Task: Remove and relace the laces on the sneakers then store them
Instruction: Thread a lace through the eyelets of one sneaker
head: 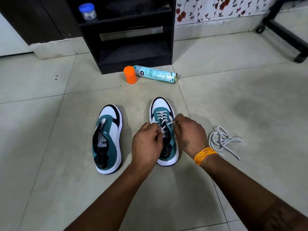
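Two teal, white and black sneakers stand side by side on the tiled floor, toes pointing away from me. The left sneaker [109, 139] has no lace and its eyelets are bare. The right sneaker [162, 110] carries a white lace [160, 115] crossed through its front eyelets. My left hand [146, 144] pinches one end of that lace over the tongue. My right hand [190, 132] pinches the other end at the shoe's right side. A loose white lace [222, 140] lies in a tangle on the floor to the right of my right wrist.
An orange cap [130, 75] stands beside a teal spray can [156, 74] lying on its side, in front of a black shelf unit [126, 34]. A blue-lidded jar [87, 11] sits on its upper shelf. A chair base [286, 32] is at the far right.
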Tool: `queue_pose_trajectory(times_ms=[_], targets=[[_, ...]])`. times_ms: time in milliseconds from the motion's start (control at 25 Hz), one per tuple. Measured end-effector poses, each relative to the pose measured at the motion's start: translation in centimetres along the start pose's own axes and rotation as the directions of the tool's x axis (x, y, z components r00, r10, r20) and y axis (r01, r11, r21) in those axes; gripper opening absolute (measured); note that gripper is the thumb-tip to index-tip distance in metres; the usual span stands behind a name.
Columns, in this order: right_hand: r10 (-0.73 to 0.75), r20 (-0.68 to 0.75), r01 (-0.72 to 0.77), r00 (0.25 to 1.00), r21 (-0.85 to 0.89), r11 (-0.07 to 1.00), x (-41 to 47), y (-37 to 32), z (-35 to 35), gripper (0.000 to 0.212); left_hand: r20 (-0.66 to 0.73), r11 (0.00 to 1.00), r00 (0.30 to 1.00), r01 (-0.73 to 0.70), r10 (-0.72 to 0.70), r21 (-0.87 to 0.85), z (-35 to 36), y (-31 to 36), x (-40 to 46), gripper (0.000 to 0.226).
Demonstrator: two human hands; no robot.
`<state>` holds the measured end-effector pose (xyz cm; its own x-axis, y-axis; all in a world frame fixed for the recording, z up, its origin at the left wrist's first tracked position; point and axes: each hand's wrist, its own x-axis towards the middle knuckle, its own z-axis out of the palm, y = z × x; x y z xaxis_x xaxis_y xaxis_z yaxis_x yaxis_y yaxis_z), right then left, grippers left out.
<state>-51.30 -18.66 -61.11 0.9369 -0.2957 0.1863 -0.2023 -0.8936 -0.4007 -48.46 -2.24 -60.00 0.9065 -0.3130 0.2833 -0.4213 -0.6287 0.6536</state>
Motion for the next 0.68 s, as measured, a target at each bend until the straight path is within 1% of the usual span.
queue_pose_trajectory(times_ms=[80,120,160,200,280,320,360,400,480,560,600,640,680], targets=[[0.152,0.0,-0.152,0.988,-0.01,0.988,0.0,1.3,0.2,0.014,0.008,1.0,1.0,-0.007,0.007,0.002,-0.1,0.0,-0.1,0.019],[0.187,0.017,-0.187,0.982,-0.023,0.982,-0.1,1.5,0.2,0.014,0.009,1.0,1.0,-0.01,0.01,0.001,-0.1,-0.1,-0.1,0.019],[0.183,0.032,-0.183,0.983,-0.023,0.983,-0.3,1.4,0.1,0.015,0.009,1.0,1.0,-0.01,0.01,0.0,-0.2,-0.2,-0.1,0.018],[0.141,0.036,-0.141,0.989,-0.005,0.99,-0.3,0.9,0.0,0.019,0.005,1.0,1.0,-0.01,0.01,-0.003,-0.2,-0.2,-0.1,0.019],[-0.024,0.021,0.023,0.999,0.034,0.999,-0.6,-0.5,-0.3,0.029,-0.008,1.0,1.0,-0.012,0.012,-0.013,-0.2,-0.3,0.0,0.019],[-0.096,0.011,0.096,0.995,0.025,0.995,-0.7,-1.0,-0.2,0.027,-0.012,1.0,1.0,-0.009,0.009,-0.021,-0.2,-0.4,0.0,0.019],[-0.123,0.001,0.123,0.992,0.005,0.992,-0.7,-1.2,-0.2,0.022,-0.013,1.0,1.0,-0.002,0.002,-0.029,-0.2,-0.4,-0.1,0.018],[-0.1,-0.007,0.1,0.995,-0.008,0.995,-0.5,-0.9,-0.1,0.018,-0.011,0.999,1.0,0.009,-0.009,-0.039,-0.1,-0.4,-0.1,0.018],[0.062,-0.01,-0.062,0.998,-0.019,0.998,-0.1,0.4,0.1,0.018,-0.007,0.998,0.999,0.032,-0.032,-0.054,-0.1,-0.4,-0.3,0.017],[0.215,0.023,-0.214,0.976,-0.041,0.976,0.0,1.8,0.2,0.015,-0.016,0.996,0.998,0.055,-0.057,-0.064,-0.2,-0.4,-0.5,0.017],[0.247,0.048,-0.244,0.968,-0.052,0.968,-0.1,2.1,0.1,0.014,-0.024,0.995,0.997,0.067,-0.068,-0.071,-0.2,-0.4,-0.5,0.017],[0.246,0.065,-0.244,0.967,-0.044,0.969,-0.2,2.0,-0.1,0.015,-0.03,0.994,0.996,0.077,-0.079,-0.078,-0.2,-0.5,-0.5,0.017],[0.208,0.062,-0.207,0.976,-0.018,0.978,-0.4,1.6,-0.3,0.019,-0.032,0.993,0.995,0.086,-0.089,-0.084,-0.2,-0.6,-0.4,0.017]])
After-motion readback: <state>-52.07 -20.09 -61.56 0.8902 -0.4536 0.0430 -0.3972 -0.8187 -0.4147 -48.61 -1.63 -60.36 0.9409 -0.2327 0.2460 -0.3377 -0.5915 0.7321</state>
